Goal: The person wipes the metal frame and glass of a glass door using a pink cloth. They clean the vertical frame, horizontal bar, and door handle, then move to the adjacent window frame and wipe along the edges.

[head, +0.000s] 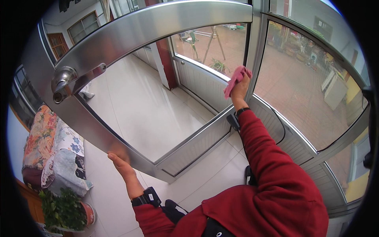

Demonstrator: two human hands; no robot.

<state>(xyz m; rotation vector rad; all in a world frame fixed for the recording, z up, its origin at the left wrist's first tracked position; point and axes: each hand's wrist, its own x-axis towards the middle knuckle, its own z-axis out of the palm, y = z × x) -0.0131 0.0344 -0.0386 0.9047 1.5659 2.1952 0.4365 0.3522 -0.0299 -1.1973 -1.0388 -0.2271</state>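
My right hand [241, 90] grips a bunched pink cloth [235, 80] near the right-hand side of a metal-framed glass door [142, 31], close to the upright frame. The lower pane corner lies below that hand. My left hand [122, 167] is at the outer edge of the door's wide stile [91, 127]. Its reflection shows in the brushed metal, and I cannot make out whether all its fingers wrap the edge. On the door's upper left sits a lever handle with a lock cylinder [63, 84]. A ribbed panel [198, 148] fills the door's bottom.
Fixed glazing [308, 80] stands on my right, with a thin black cable [282, 124] before it. A potted plant [65, 209] and furniture draped in floral cloth [43, 139] stand on the left. Pale tiles [207, 177] cover the floor. A paved courtyard shows through the glass.
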